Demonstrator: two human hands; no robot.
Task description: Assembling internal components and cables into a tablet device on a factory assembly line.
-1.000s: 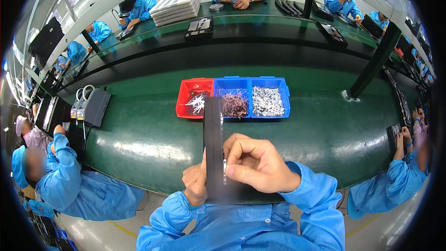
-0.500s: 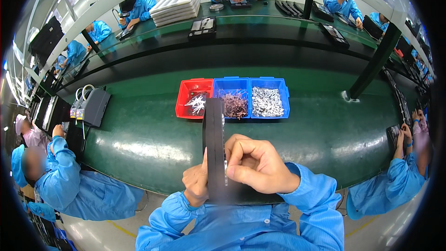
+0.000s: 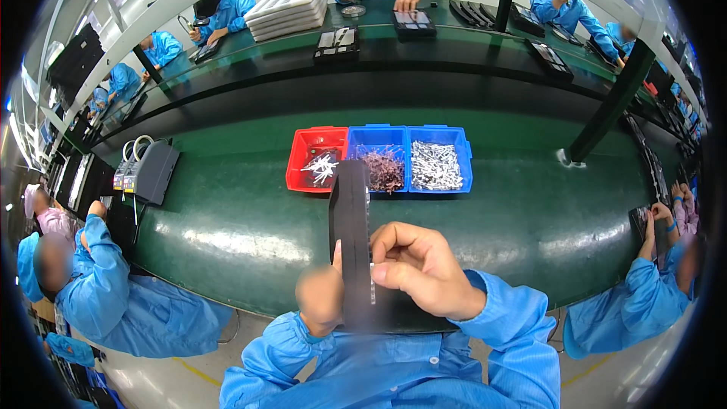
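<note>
A flat black case [image 3: 352, 242] stands on edge in front of my chest, its narrow side toward me. My left hand [image 3: 320, 295], smeared in the picture, grips it from the left with the thumb up along its face. Small pale pieces line the right edge of the case. There my right hand [image 3: 424, 269] is closed, thumb and forefinger pinched against that edge; what sits between the fingertips is too small to name. Beyond the case are a red bin [image 3: 295, 159] with white strips, a blue bin [image 3: 371, 136] with brownish-pink parts, and another blue bin [image 3: 465, 159] with silvery-white parts.
The green table [image 3: 227, 220] reaches away to a raised shelf. A grey device [image 3: 157, 174] with cables stands at the left, a dark post [image 3: 613, 102] at the right. Co-workers in blue sit on both sides and across, with black cases [image 3: 337, 44] and stacked white trays [image 3: 288, 11].
The case has turned slightly, and my right fingertips have shifted a little up along its edge. Across the table, a co-worker's hand and black case have moved toward the right.
</note>
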